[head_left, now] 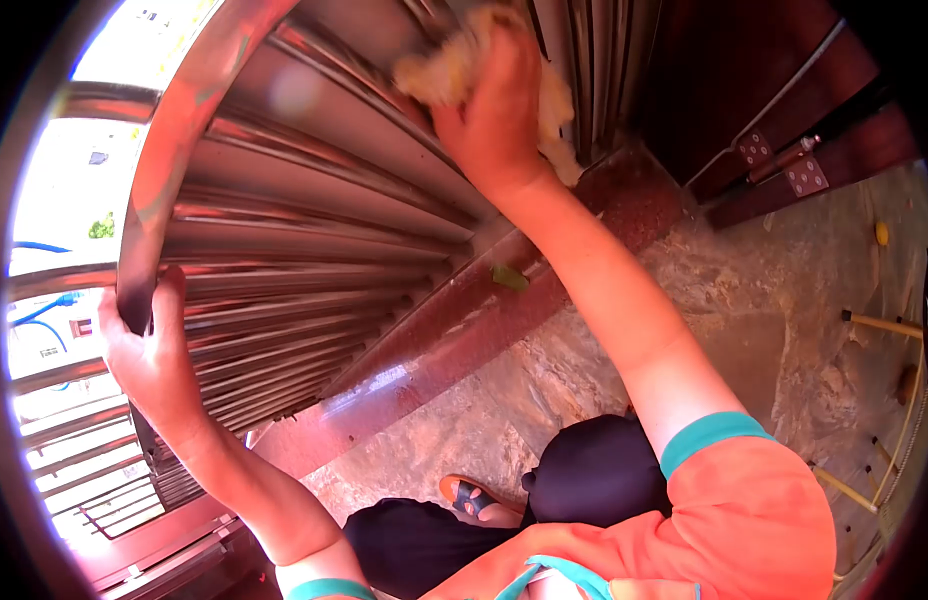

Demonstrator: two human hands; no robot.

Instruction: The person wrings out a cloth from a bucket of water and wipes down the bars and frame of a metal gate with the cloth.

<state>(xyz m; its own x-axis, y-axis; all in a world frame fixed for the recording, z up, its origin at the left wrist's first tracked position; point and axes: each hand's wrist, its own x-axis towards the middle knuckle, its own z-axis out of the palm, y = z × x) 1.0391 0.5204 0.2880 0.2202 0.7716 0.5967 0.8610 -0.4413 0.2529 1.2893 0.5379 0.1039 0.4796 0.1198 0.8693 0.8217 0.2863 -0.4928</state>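
Observation:
My right hand is closed around a crumpled pale yellow cloth, which lies against the upper bars of a metal grille. Part of the cloth hangs below the hand toward the reddish sill. Shiny round bars fan out across the grille. At the left, my left hand wraps its fingers and thumb around the edge of the flat crossbar that joins the bars. The cloth's far side is hidden behind my right hand.
A small green scrap lies on the reddish stone sill. Dark panels with a metal hinge stand at the upper right. Yellow-legged furniture is at the right edge. My sandalled foot rests on the marbled floor.

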